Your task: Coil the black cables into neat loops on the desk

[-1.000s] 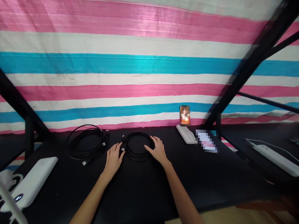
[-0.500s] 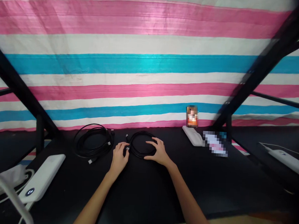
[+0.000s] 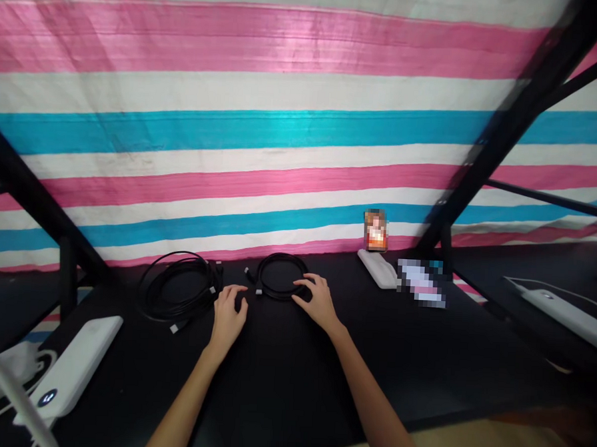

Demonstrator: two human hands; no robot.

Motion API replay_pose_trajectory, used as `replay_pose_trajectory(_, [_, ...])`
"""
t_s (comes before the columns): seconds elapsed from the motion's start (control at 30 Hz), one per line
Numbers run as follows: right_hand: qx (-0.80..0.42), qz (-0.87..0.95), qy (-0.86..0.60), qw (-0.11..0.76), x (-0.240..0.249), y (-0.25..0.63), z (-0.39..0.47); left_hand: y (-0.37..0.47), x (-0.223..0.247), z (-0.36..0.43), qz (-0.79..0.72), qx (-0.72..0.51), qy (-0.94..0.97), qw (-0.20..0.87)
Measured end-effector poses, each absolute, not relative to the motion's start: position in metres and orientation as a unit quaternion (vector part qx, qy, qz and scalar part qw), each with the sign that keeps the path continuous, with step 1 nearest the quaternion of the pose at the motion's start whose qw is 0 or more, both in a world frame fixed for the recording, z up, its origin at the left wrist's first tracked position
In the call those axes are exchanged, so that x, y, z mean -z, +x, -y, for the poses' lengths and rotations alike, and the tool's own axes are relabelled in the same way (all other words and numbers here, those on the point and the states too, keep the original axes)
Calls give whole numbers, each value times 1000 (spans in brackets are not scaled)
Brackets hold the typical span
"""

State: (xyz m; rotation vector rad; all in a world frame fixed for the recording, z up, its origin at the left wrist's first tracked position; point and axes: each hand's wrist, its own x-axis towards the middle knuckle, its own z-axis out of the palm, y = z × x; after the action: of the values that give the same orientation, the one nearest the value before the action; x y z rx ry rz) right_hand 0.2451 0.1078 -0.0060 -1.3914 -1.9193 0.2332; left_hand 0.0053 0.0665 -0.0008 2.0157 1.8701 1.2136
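Note:
A small coiled black cable (image 3: 262,275) lies at the middle back of the black tabletop, its plug ends at the coil's left side. At its right edge is my right hand (image 3: 319,302), fingers curved and thumb apart from them, touching or almost touching the loops. My left hand (image 3: 228,321) hovers or rests just left of centre, thumb and fingers apart with nothing between them. Beside it on the left, a larger, looser black cable coil (image 3: 149,300) has several plug ends showing.
A white power bank (image 3: 84,356) and white cords lie at the left front. At the back right are a white stand (image 3: 377,269), a blurred upright card (image 3: 376,230) and a blurred flat packet (image 3: 421,283). Another white device (image 3: 568,314) lies far right. Black frame legs flank a striped sheet.
The small cable coil has shifted slightly away from me. My left hand has drawn back from its plug ends. My right thumb and fingers have come closer together at the coil's edge.

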Motion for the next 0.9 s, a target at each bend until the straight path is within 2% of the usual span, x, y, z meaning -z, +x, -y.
replay_pose_trajectory(0.13, [-101,745,-532,389,4,242,-107,-1,-4,-67,-633,-399,662,53])
replay_pose_trajectory(0.27, [-115,768,-514,365,1,241,-104,-6,-7,-66,-668,-396,630,3])
replay_pose_trajectory(0.47, [-136,826,-460,295,3,233,-99,-8,-1,-69,-668,-406,622,38])
replay_pose_trajectory(0.9, [-134,790,-514,306,0,234,-100,0,-1,-68,-633,-399,661,55])
